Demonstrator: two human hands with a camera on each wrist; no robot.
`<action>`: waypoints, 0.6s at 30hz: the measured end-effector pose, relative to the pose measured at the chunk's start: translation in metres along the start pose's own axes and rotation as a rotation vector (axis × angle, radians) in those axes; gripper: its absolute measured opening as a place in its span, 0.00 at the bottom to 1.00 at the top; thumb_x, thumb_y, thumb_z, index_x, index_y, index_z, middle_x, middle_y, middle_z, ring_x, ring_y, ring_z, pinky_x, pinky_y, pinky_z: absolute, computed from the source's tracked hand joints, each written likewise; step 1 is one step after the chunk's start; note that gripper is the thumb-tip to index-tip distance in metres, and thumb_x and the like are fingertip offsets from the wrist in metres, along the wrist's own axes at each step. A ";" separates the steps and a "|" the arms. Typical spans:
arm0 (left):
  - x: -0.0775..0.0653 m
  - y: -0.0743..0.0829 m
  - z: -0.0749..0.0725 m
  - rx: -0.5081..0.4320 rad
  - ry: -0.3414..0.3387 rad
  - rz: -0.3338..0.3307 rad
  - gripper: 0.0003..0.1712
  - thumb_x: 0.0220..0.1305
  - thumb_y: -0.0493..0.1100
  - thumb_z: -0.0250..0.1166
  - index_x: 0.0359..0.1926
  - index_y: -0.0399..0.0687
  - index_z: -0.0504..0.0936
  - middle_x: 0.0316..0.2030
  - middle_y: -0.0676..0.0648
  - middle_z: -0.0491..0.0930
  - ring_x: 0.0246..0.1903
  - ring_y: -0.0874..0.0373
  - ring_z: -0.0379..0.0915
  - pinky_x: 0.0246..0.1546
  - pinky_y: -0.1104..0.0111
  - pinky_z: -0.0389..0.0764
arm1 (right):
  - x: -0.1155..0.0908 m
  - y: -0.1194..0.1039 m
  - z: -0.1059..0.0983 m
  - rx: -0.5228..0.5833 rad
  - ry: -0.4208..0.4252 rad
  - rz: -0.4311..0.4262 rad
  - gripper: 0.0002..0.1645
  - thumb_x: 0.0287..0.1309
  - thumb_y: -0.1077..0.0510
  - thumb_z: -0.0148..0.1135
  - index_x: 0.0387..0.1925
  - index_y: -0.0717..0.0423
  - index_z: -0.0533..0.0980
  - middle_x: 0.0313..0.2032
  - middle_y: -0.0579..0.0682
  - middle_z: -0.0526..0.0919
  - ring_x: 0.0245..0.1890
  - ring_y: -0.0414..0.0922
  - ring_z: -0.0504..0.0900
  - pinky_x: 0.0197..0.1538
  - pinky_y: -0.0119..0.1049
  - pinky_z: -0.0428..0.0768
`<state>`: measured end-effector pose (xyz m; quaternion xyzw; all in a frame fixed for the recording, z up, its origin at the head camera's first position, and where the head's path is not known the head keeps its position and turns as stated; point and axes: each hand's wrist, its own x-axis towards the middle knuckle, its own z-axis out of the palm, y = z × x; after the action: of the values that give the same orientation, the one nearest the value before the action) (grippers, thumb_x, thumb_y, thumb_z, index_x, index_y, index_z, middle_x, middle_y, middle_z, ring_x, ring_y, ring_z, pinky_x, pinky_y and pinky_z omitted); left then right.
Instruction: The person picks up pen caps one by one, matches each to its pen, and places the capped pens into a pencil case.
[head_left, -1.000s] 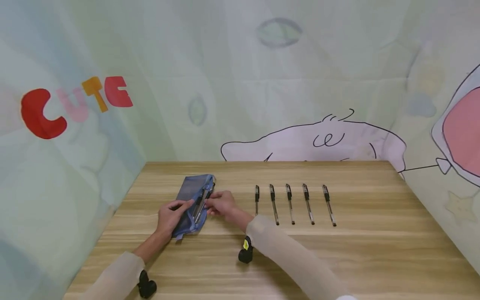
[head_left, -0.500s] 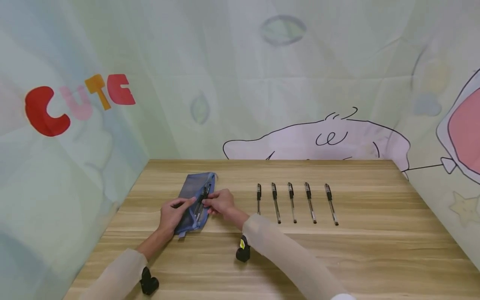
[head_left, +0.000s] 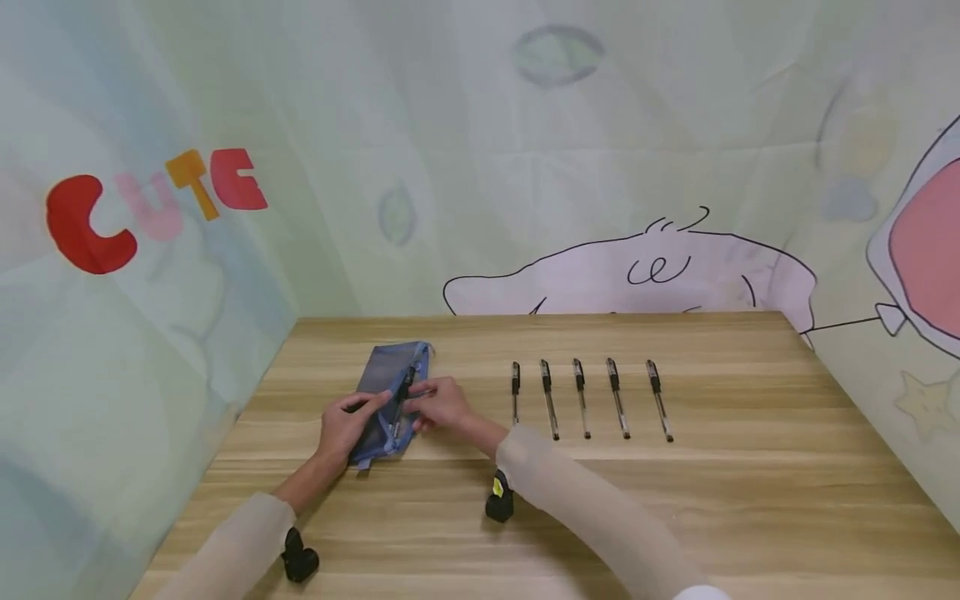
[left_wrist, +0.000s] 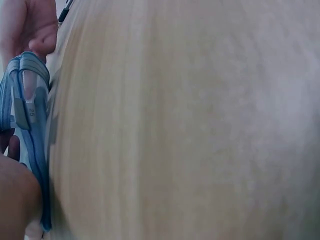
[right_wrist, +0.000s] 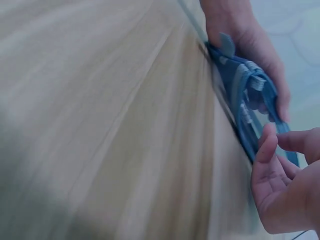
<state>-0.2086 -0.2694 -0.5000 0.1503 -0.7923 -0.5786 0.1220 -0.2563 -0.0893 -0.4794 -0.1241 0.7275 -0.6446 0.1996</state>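
Note:
A blue zippered mesh pencil pouch (head_left: 380,368) lies slanted on the table, its long side spread apart. Dark gel pens (head_left: 403,392) show in the opening; how many cannot be told. My left hand (head_left: 343,431) grips the pouch's left side, thumb on top near the opening. From the other side, my right hand (head_left: 442,404) has its thumb and fingers at the opening's right edge. In the right wrist view, the right hand's fingers (right_wrist: 267,145) curl around that rim, partly hiding it. The zipper end (left_wrist: 25,112) faces the left wrist camera.
Several black-capped clear gel pens (head_left: 581,398) lie in a spaced row right of the pouch, caps toward the back. The wood-grain table (head_left: 720,500) meets a printed cloth wall (head_left: 360,233) behind and at the sides.
The pen that the right hand pinched at the opening has gone down into the pouch, and the right hand's finger and thumb have spread apart. The left hand keeps its hold.

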 end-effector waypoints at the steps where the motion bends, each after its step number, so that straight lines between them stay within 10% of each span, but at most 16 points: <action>1: 0.000 0.000 0.000 -0.001 -0.002 -0.001 0.21 0.60 0.52 0.76 0.42 0.38 0.91 0.24 0.72 0.82 0.35 0.73 0.76 0.39 0.81 0.74 | -0.002 -0.001 -0.004 0.001 -0.012 0.004 0.20 0.60 0.69 0.67 0.54 0.71 0.80 0.33 0.72 0.87 0.12 0.36 0.76 0.16 0.24 0.77; 18: 0.003 -0.001 -0.002 -0.006 -0.019 -0.022 0.18 0.61 0.50 0.76 0.42 0.39 0.91 0.24 0.71 0.82 0.34 0.73 0.77 0.40 0.81 0.75 | -0.031 -0.010 -0.116 -0.156 0.028 0.064 0.16 0.70 0.64 0.58 0.55 0.67 0.80 0.38 0.57 0.90 0.21 0.37 0.81 0.26 0.26 0.79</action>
<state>-0.2108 -0.2729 -0.5003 0.1530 -0.7901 -0.5835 0.1083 -0.2819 0.0258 -0.4549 -0.1069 0.7818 -0.5810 0.1994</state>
